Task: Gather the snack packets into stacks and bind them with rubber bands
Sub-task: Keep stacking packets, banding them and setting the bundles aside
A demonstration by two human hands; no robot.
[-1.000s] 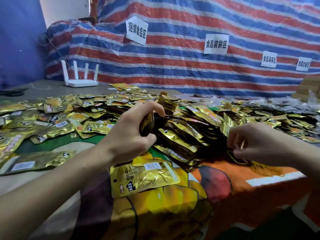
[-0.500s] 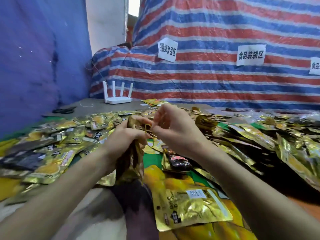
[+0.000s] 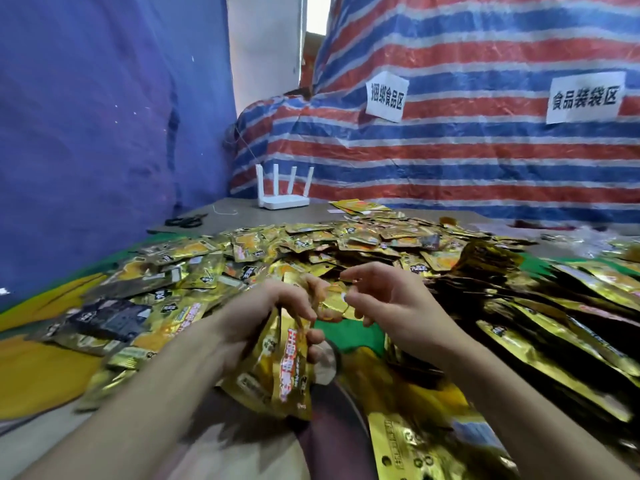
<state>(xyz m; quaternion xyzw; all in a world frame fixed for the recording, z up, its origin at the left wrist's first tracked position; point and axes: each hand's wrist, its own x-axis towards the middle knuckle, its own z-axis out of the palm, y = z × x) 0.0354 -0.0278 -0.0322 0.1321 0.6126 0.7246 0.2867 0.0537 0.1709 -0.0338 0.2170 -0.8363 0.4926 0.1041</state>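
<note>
Below the left hand [image 3: 256, 317], toward the person, hangs the stack of snack packets [image 3: 280, 368]. They are gold foil pouches with red lettering, pressed face to face. The stack's long axis runs from the fingers down and back to the body, and its upper end pokes out above the knuckles. The left hand's fingers and thumb are curled tight around the stack's upper part. Just beside it, on its thumb side, the right hand [image 3: 391, 306] hovers at about the same height, palm turned inward and fingers half curled, with thumb and forefinger close together. Between the two hands, near the top of the stack, shows a thin yellowish loop, probably the rubber band [image 3: 330, 308]. Blur hides whether the right hand actually pinches it. The coming move likely turns on this gap: the band lies to the stack's right and level with its top, so it would have to go over that upper end and down along the length. Beyond both hands the loose packets [image 3: 346, 240] spread in a wide gold heap. Farther off to the left lie scissors [image 3: 185, 221], and past them stands a white router [image 3: 282, 199].
</note>
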